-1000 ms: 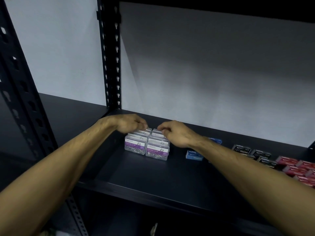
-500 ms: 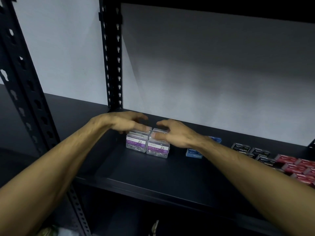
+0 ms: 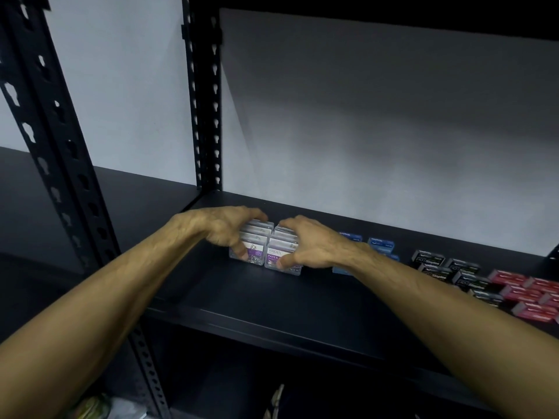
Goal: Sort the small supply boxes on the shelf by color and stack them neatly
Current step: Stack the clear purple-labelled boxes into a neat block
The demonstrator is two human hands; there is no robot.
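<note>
Both hands' grip (image 3: 225,229) (image 3: 305,244) now clamps the paper-clip boxes (image 3: 266,249), thumbs in front.

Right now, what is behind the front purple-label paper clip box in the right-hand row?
Behind that front box more clear paper clip boxes stand in a row toward the wall. The right hand grips the row and covers most of it, so the count is hidden.

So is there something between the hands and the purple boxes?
No. The left hand and right hand are already on the purple boxes, thumbs at the front, fingers over the back.
</note>
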